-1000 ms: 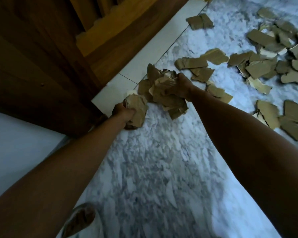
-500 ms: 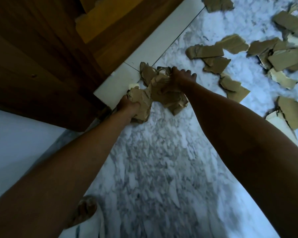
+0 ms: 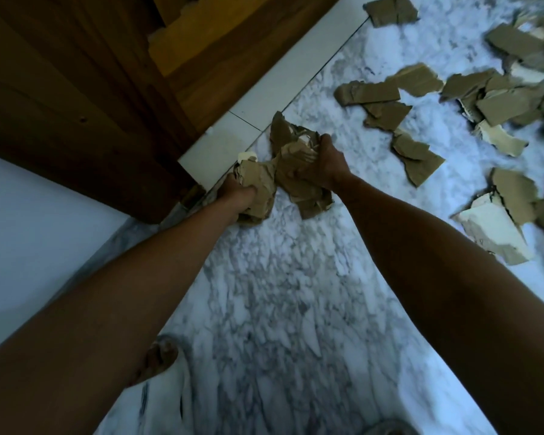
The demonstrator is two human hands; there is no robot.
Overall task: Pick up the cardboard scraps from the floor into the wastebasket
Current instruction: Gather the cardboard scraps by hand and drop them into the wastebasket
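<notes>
Both hands hold bundles of torn brown cardboard scraps just above the marble floor, near the door corner. My left hand (image 3: 237, 196) grips a crumpled wad (image 3: 258, 180). My right hand (image 3: 322, 164) clutches a bigger bunch of scraps (image 3: 299, 183) that hangs below and beyond its fingers. The two bundles touch each other. Several more scraps (image 3: 371, 92) lie loose on the floor at the upper right, some brown side up, some pale side up (image 3: 496, 230). No wastebasket is in view.
A dark wooden door and frame (image 3: 85, 89) fill the upper left, with a white threshold strip (image 3: 283, 86) along it. A white wall (image 3: 29, 221) is at the left. My foot in a white slipper (image 3: 161, 362) stands at the bottom on the marble floor (image 3: 280, 309).
My hands have drawn together, so the two bundles now press against each other. The view has shifted, and the loose scraps appear further to the right.
</notes>
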